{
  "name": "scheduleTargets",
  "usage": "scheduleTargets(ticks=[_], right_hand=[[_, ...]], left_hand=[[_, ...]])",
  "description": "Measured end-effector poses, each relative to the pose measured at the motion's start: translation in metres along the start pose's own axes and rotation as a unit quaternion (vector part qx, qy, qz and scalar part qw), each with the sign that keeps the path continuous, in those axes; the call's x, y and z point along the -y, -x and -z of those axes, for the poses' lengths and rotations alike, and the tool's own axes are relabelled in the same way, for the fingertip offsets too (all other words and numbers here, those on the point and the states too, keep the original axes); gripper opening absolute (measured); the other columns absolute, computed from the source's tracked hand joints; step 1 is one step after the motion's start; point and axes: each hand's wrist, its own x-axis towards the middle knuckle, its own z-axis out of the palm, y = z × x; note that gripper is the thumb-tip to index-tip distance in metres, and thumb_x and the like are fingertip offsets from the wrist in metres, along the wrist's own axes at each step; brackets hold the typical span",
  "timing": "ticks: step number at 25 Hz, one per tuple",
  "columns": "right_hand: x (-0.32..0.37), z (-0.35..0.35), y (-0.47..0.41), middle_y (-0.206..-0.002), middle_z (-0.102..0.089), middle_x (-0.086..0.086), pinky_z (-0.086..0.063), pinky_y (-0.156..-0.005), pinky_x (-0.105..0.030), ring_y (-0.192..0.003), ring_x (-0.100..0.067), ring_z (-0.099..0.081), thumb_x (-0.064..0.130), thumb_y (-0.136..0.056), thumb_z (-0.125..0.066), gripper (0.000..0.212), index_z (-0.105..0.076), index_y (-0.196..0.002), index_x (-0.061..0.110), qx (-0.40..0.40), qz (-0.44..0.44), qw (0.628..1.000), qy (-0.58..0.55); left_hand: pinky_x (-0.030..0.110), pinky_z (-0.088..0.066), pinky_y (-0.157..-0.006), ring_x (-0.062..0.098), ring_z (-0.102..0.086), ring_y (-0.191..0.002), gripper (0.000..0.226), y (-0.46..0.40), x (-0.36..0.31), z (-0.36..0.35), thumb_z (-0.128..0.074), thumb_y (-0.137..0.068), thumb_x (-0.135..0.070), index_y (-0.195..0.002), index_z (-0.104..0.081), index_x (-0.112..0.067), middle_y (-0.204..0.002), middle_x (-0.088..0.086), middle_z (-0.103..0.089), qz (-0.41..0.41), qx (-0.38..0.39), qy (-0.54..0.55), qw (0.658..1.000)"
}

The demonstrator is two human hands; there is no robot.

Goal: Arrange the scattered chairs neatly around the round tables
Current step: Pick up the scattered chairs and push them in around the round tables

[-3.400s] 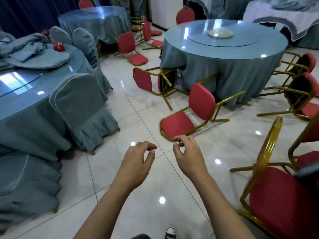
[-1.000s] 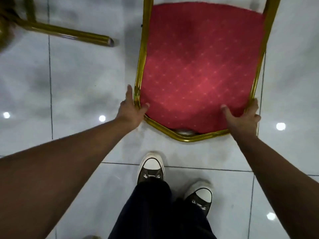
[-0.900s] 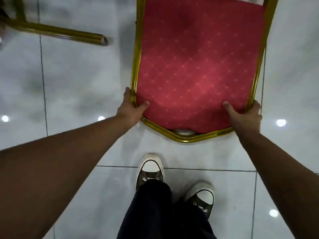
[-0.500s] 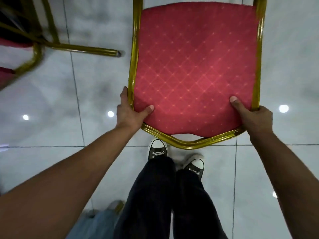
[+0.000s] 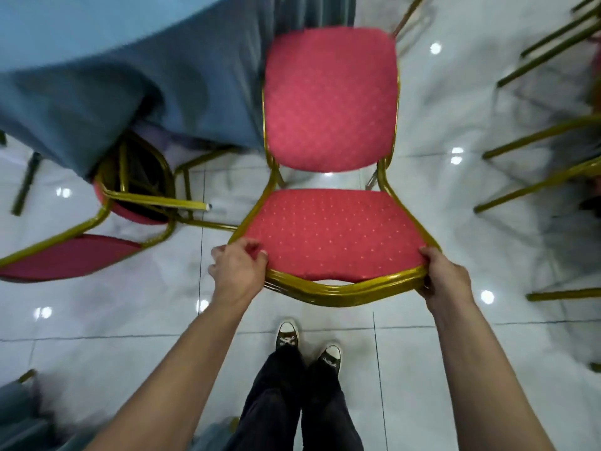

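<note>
Floor (image 5: 97, 320): glossy white/grey tiles w/ thin dark grout lines, one running across near the feet, another running far-to-near left of centre. Small round light reflections dotted over it, e.g. far right, mid right, near left. Shoes (image 5: 287, 335): dark canvas sneakers w/ white toe caps & white laces, side by side on the tiles at near centre, left one slightly farther out than the right. Trousers (image 5: 292, 402): dark, legs close together, down to the bottom edge. Grey-blue fabric (image 5: 16, 415) at near-left corner, blurred, can't tell what it is.
</note>
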Motion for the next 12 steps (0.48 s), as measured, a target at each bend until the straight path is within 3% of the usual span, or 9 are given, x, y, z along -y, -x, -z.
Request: scheduleTargets(ticks=[3,6,9,12], right_hand=[[0.040,-0.005,0.043,-0.080,-0.060,-0.007,-0.053,-0.061,-0.035,-0.069,-0.021,-0.059,0.010,-0.082,-0.067,0.014,-0.059,-0.094,0.008,0.010,-0.022,0.994,-0.110],[0.067,-0.017,0.072,-0.096,-0.068,-0.012,-0.056,-0.067,-0.038,-0.084,-0.025,-0.066,-0.001,-0.082,-0.064,0.034,-0.061,-0.115,0.007,0.053,-0.019,0.982,-0.179],[0.084,-0.032,0.086,-0.115,-0.068,-0.017,-0.058,-0.076,-0.040,-0.098,-0.031,-0.068,-0.009,-0.083,-0.062,0.047,-0.057,-0.128,0.003,0.052,-0.011,0.978,-0.202],[0.104,-0.043,0.088,-0.121,-0.065,-0.022,-0.056,-0.090,-0.047,-0.101,-0.035,-0.067,-0.017,-0.081,-0.058,0.050,-0.053,-0.130,-0.005,0.010,-0.017,0.981,-0.195]], left_hand=[[0.043,-0.038,-0.108,0.036,-0.046,-0.125,0.028,0.020,-0.044,0.017,-0.049,-0.100,-0.034,-0.121,-0.067,-0.027,-0.130,0.016,-0.059,0.007,0.018,-0.026,0.999],[0.049,-0.027,-0.115,0.036,-0.030,-0.138,0.043,0.035,-0.069,0.020,-0.027,-0.105,-0.045,-0.133,-0.057,-0.031,-0.152,0.013,-0.037,-0.075,0.010,-0.120,0.990],[0.049,-0.018,-0.121,0.027,-0.026,-0.143,0.052,0.025,-0.066,0.033,-0.021,-0.103,-0.055,-0.137,-0.051,-0.029,-0.147,0.003,-0.046,-0.195,0.045,-0.095,0.975],[0.048,-0.020,-0.121,0.020,-0.023,-0.139,0.071,0.012,-0.064,0.047,-0.022,-0.090,-0.080,-0.139,-0.043,-0.033,-0.142,-0.004,-0.043,-0.246,0.072,-0.072,0.964]])
